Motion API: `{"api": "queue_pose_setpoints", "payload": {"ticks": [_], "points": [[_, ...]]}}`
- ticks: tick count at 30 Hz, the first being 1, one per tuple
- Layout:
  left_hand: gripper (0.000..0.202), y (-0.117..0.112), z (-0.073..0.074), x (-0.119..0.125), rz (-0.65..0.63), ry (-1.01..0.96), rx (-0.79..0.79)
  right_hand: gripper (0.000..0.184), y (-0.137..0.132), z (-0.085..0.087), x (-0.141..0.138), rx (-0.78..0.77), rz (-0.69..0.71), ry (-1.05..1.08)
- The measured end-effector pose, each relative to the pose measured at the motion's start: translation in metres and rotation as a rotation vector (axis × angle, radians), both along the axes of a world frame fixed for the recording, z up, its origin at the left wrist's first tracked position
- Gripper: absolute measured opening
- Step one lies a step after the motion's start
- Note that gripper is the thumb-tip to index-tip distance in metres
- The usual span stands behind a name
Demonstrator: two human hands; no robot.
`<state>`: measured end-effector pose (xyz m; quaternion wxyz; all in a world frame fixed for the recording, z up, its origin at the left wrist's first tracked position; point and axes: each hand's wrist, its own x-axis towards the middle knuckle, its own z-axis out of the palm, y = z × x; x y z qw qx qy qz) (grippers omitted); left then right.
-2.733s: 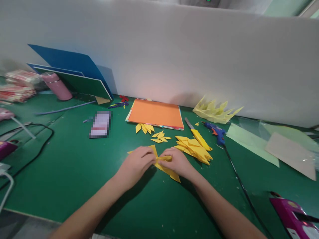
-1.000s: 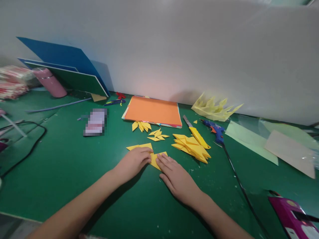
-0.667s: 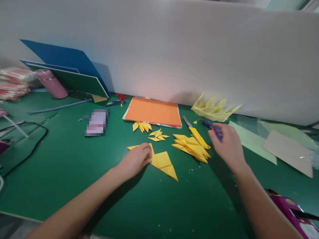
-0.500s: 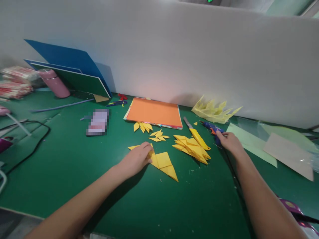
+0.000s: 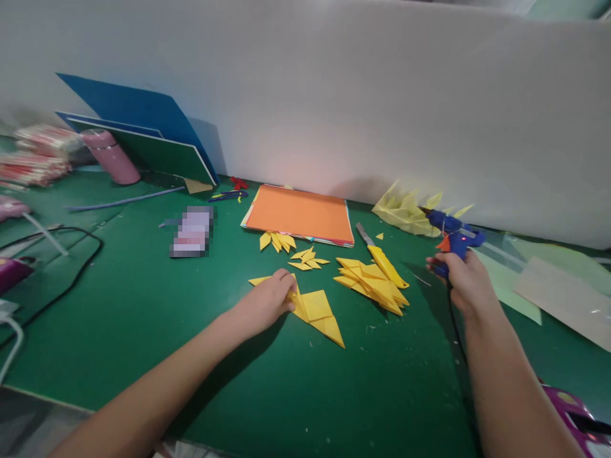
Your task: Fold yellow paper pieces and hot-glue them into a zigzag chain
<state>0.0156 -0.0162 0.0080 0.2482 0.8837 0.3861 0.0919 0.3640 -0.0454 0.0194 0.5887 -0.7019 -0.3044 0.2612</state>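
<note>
My right hand (image 5: 465,280) is wrapped round the handle of a blue glue gun (image 5: 453,232) with an orange trigger, raised above the table. A clear glue stick juts from its back and a black cord hangs below. My left hand (image 5: 267,302) is closed on a folded yellow paper piece (image 5: 317,308) lying on the table; its fingertips pinch the middle fold. Between my hands lies a pile of folded yellow paper pieces (image 5: 372,283), with a yellow utility knife (image 5: 384,261) beside it. Small yellow paper petals (image 5: 309,259) lie behind the held piece.
A stack of coloured paper (image 5: 300,213) topped with orange lies at the back. A pale yellow paper crown shape (image 5: 403,210) stands by the wall. To the left are a phone (image 5: 191,232), a pink bottle (image 5: 112,156) and blue boards (image 5: 138,108). Pale sheets (image 5: 568,296) lie at right.
My right hand has lifted the glue gun off the table and brought it up and slightly right. My left hand stays on the yellow paper. The view has shifted slightly.
</note>
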Motion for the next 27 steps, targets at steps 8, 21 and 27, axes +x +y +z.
{"api": "queue_pose_setpoints", "payload": {"ticks": [8, 21, 27], "points": [[0.023, -0.008, 0.000, -0.002, 0.076, -0.025, 0.015, 0.037, -0.035, 0.013, -0.087, -0.168, 0.700, 0.146], [0.023, -0.006, -0.011, -0.005, 0.077, -0.145, 0.008, 0.037, -0.040, 0.006, -0.120, -0.443, 0.959, -0.300], [0.023, -0.006, -0.010, -0.005, 0.079, -0.131, 0.008, 0.028, -0.041, 0.000, -0.122, -0.357, 0.934, -0.416]]}}
